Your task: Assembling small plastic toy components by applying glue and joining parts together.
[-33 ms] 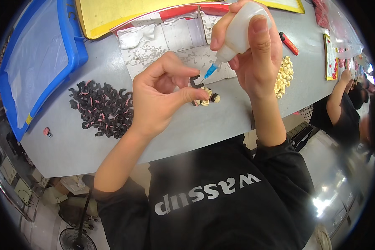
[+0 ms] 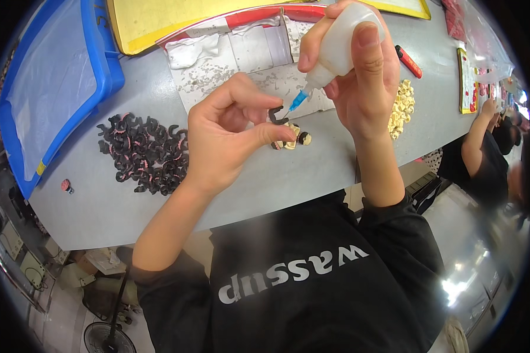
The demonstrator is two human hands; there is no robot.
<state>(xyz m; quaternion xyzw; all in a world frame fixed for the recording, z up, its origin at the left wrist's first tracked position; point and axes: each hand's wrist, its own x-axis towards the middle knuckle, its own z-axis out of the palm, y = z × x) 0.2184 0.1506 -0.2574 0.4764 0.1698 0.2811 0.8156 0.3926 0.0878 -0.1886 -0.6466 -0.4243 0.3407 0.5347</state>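
Note:
Between the thumb and index finger of my left hand (image 2: 221,132) is a small black curved piece (image 2: 275,116), shaped like a C. My right hand (image 2: 365,82) grips a translucent white squeeze bottle (image 2: 350,41), tilted nozzle-down. Its blue needle tip (image 2: 298,100) points at the black piece; the thin needle end is at or very near the inner curve, and I cannot tell whether it touches. Just beyond my left thumb lie a few cream and black small pieces (image 2: 290,143). A pile of black curved pieces with pink parts (image 2: 144,153) sits left of my left hand.
Cream pieces (image 2: 401,109) are heaped right of my right wrist, near a red and black pen-like tool (image 2: 408,61). A blue tray (image 2: 53,94) stands at the left, a littered white cardboard sheet (image 2: 209,76) behind my hands. Another person's arm (image 2: 477,132) is at far right.

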